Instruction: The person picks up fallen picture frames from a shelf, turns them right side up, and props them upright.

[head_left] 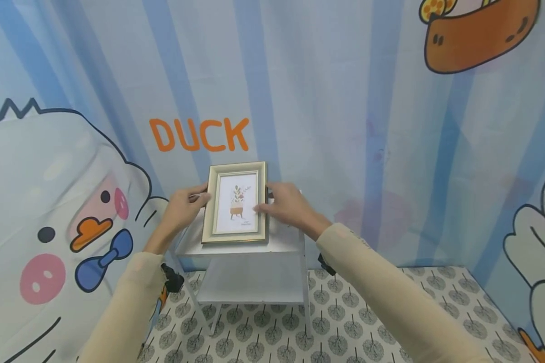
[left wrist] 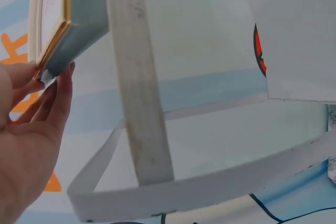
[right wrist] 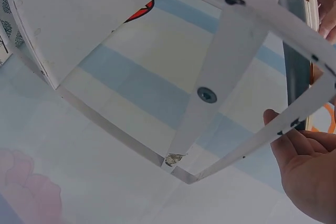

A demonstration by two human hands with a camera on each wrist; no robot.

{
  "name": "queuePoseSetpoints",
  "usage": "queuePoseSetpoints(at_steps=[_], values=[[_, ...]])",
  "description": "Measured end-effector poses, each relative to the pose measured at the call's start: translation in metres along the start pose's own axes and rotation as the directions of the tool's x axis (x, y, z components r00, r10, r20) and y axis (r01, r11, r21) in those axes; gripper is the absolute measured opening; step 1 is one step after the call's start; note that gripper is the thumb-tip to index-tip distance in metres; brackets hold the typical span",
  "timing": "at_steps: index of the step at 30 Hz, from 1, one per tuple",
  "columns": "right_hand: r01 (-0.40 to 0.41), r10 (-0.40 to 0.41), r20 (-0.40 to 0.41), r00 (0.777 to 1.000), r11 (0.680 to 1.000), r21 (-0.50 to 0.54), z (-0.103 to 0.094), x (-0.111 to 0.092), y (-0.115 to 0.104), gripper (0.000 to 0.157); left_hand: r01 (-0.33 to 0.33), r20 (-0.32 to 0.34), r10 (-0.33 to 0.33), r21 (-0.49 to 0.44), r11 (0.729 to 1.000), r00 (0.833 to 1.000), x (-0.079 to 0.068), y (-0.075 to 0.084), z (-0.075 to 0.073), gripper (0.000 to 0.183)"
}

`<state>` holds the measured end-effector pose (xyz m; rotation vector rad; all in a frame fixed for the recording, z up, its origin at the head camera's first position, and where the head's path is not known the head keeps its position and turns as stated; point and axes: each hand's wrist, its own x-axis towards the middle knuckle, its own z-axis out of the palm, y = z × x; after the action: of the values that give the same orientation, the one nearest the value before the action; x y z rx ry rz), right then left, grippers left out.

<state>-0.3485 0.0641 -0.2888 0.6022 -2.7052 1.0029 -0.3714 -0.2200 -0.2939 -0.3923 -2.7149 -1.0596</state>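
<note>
A picture frame (head_left: 238,201) with a pale gold border and a potted-plant print faces me over the white side table's top (head_left: 192,246). Whether its lower edge rests there I cannot tell. At its left edge my left hand (head_left: 181,209) pinches it, and the left wrist view has the thumb in front of the frame (left wrist: 86,19) and fingers behind. My right hand (head_left: 290,204) grips the opposite edge, thumb over the front border. The right wrist view gives the frame's dark back (right wrist: 297,66), with fingers of the right hand (right wrist: 310,169) against it.
The side table has a lower shelf (head_left: 250,280) and thin white legs on a tree-patterned floor (head_left: 345,322). Behind it hangs a striped blue curtain (head_left: 318,126) with cartoon ducks. Raised white bars (left wrist: 139,77) of the table pass close to both wrist cameras.
</note>
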Motion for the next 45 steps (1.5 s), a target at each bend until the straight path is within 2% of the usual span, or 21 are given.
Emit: queuePoseSetpoints(at_steps=[5,10,17,24,30,33,38,42,45], values=[[0.043,-0.042,-0.038,0.998,0.998,0.043,0.002,-0.001,0.000,0.047,-0.039,-0.014,0.038,-0.015,0.999,0.999,-0.002,-0.002,-0.005,0.055],[0.057,-0.051,-0.118,0.992,0.997,0.050,-0.006,-0.003,0.002,0.055,-0.087,-0.085,0.083,-0.047,0.995,0.993,-0.002,0.003,-0.006,0.053],[0.119,-0.094,-0.241,0.966,0.988,0.094,-0.012,-0.007,0.001,0.047,-0.162,-0.165,0.142,-0.116,0.980,0.976,-0.008,0.013,-0.005,0.051],[0.132,-0.080,-0.297,0.952,0.978,0.161,-0.015,-0.011,0.001,0.042,-0.217,-0.234,0.184,-0.121,0.969,0.955,-0.010,0.020,0.000,0.046],[0.104,-0.032,-0.322,0.946,0.972,0.209,-0.019,-0.017,0.000,0.048,-0.252,-0.274,0.201,-0.163,0.954,0.940,-0.015,0.022,0.002,0.044],[0.106,-0.035,-0.324,0.946,0.973,0.203,-0.020,-0.021,-0.001,0.049,-0.247,-0.275,0.190,-0.189,0.950,0.942,-0.018,0.022,0.001,0.048],[0.136,-0.065,-0.312,0.948,0.968,0.212,-0.020,-0.026,-0.003,0.048,-0.216,-0.251,0.157,-0.225,0.950,0.955,-0.025,0.019,-0.002,0.053],[0.152,-0.086,-0.316,0.945,0.969,0.193,-0.022,-0.030,-0.005,0.048,-0.206,-0.187,0.168,-0.209,0.956,0.968,-0.028,0.016,-0.008,0.054],[0.163,-0.098,-0.324,0.941,0.970,0.181,-0.023,-0.032,-0.006,0.048,-0.216,-0.140,0.193,-0.173,0.961,0.971,-0.028,0.015,-0.012,0.054]])
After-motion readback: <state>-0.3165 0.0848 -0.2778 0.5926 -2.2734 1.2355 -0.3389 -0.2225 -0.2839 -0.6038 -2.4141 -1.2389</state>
